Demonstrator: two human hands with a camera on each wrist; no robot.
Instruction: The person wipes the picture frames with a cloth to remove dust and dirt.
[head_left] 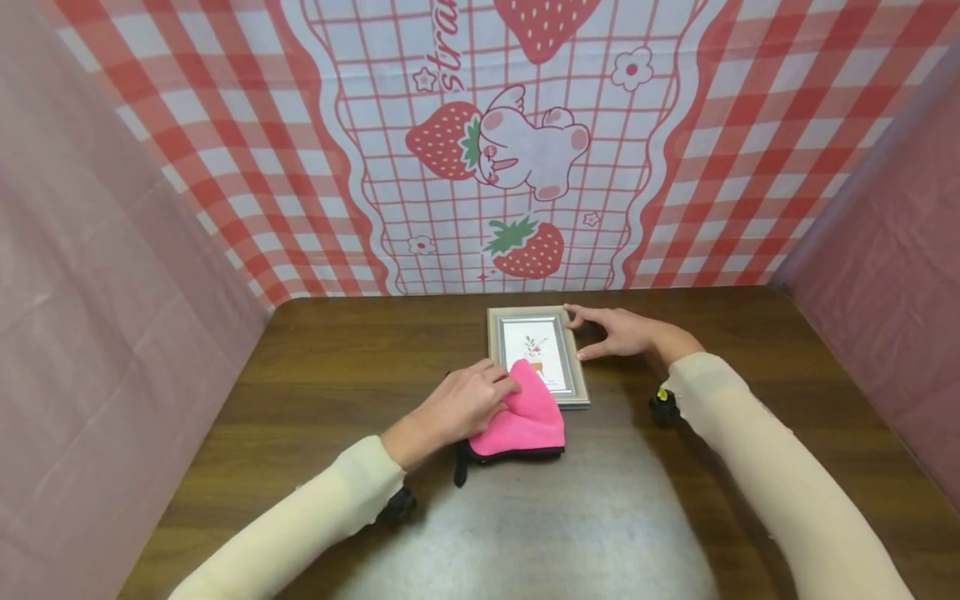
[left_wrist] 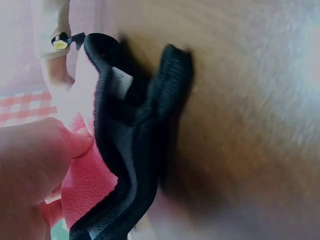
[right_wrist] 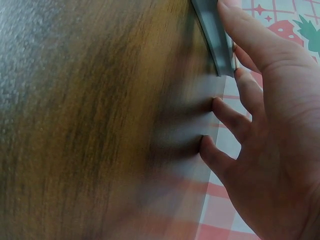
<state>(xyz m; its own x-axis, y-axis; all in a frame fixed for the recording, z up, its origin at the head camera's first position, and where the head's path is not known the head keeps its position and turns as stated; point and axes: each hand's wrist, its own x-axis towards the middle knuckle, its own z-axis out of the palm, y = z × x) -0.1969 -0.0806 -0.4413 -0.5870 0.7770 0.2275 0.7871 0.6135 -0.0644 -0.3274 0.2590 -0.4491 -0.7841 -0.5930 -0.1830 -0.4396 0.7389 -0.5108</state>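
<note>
A pink cloth (head_left: 525, 417) with black edging is bunched in my left hand (head_left: 472, 398), whose fingers and thumb pinch it. It overlaps the lower left of a picture frame (head_left: 577, 379), hiding that corner. The frame has a pale border, a silver inner edge and a small flower picture. My right hand (head_left: 626, 332) holds the frame at its right side, forefinger by the far corner and thumb lower on the edge. In the left wrist view the black trim (left_wrist: 142, 150) of the cloth hangs in a fold, with a white label (left_wrist: 121, 82) inside.
The brown wooden table (head_left: 337, 350) carries both things near its back edge. Behind it hangs a red-and-white checked cloth (head_left: 300, 208) with strawberries. Pink curtains (head_left: 112, 292) close in both sides. Each wrist wears a small black camera (head_left: 663, 407).
</note>
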